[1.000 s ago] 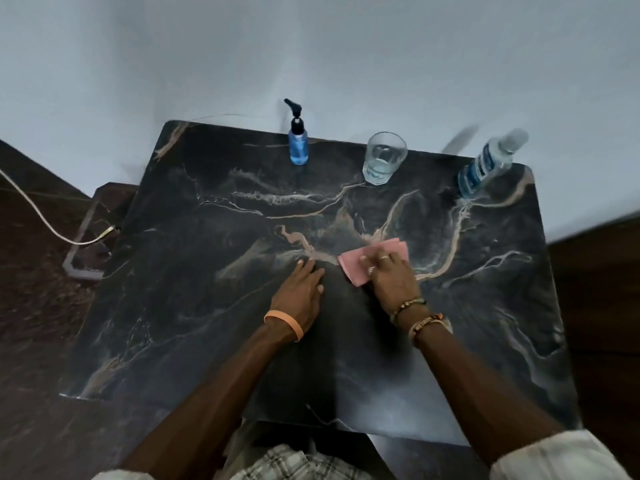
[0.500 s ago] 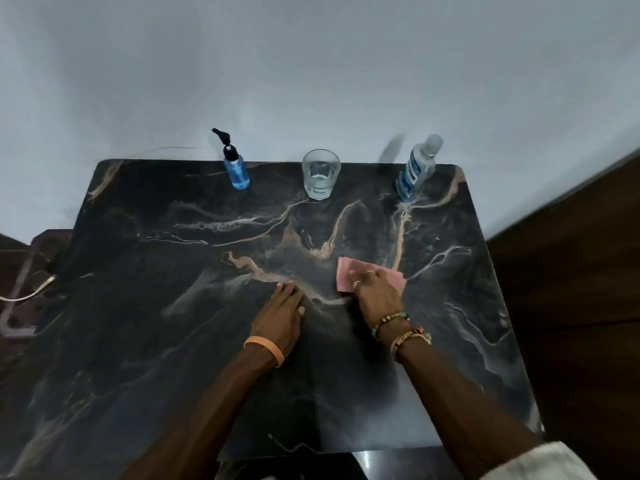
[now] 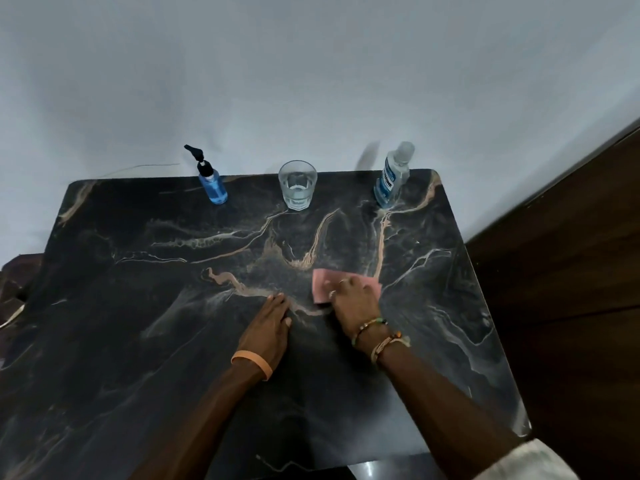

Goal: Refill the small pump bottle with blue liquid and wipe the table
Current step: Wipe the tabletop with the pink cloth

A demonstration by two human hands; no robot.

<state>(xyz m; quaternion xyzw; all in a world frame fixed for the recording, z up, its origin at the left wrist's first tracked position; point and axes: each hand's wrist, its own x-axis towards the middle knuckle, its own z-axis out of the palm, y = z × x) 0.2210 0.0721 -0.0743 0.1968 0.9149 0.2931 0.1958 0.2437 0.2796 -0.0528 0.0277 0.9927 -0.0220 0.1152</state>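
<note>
**Wipe stage: right hand on cloth, mid-table**

Right hand [image 3: 353,301] lies flat with fingers straight, pressing the pink cloth [image 3: 321,289] onto the dark marble table [image 3: 138,306]. It isn't gripping. Left hand [image 3: 270,327] is flat on the tabletop just beside it and holds nothing. The cloth sits under the right fingers, long axis left-right, nearer the right hand. The small pump bottle [image 3: 213,185] stands upright at the far edge, well apart, blue inside with its pump on, so the refill looks done. The 2 other items there are a glass [image 3: 298,188] and a larger bottle [image 3: 391,181] — wiping strokes should stop short of them.

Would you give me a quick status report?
Left hand flat on table. Right hand pressing pink cloth. Pump bottle, glass, mouthwash bottle along far edge, clear of cloth.
</note>
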